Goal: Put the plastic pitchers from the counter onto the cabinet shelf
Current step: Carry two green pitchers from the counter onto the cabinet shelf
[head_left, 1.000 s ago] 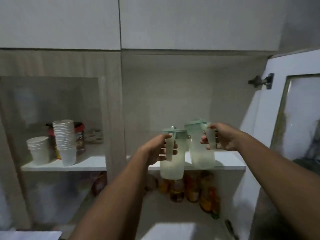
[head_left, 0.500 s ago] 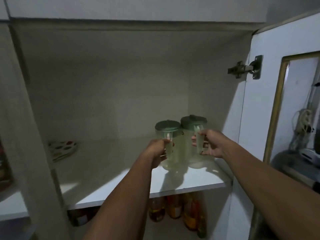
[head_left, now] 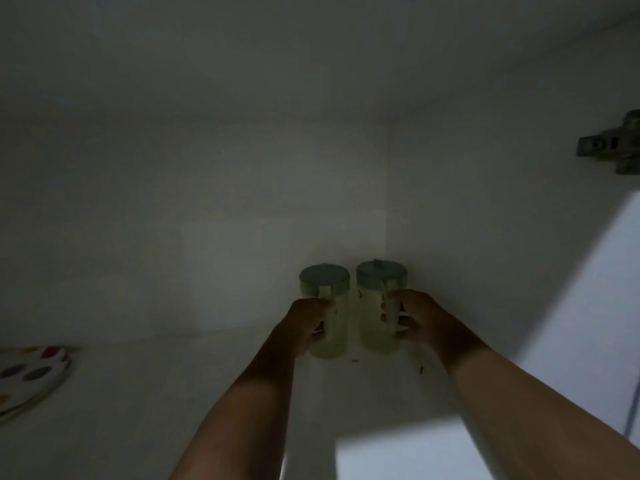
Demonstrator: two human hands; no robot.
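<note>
Both hands reach deep into a dim cabinet, each closed round the handle of a pale green plastic pitcher. The left hand (head_left: 310, 322) has its fingers curled about the handle of the left pitcher (head_left: 329, 313); the fingertips are tucked behind the handle and cannot be made out. The right hand (head_left: 420, 322) grips the handle of the right pitcher (head_left: 375, 313) in the same way, its thumb and fingers wrapped round the strip of plastic.

The two pitchers stand upright, just beyond the knuckles, side by side with a narrow dark gap between them — close, though whether they touch is hard to tell. Each carries a darker green lid. Their bases seem to meet the shelf (head_left: 173, 393), but the light is poor and the lower edge of the left one is partly covered by the left hand, so contact is not certain. The right pitcher sits near the back corner, beyond and a little inward of the right hand.

Far out to the left of the left hand, a plate with coloured spots (head_left: 27, 372) lies on the shelf, cut off by the frame edge. Up and to the right of the right hand, a metal door hinge (head_left: 613, 147) is also cropped — only part of it shows. Both forearms run out of the bottom of the view.
</note>
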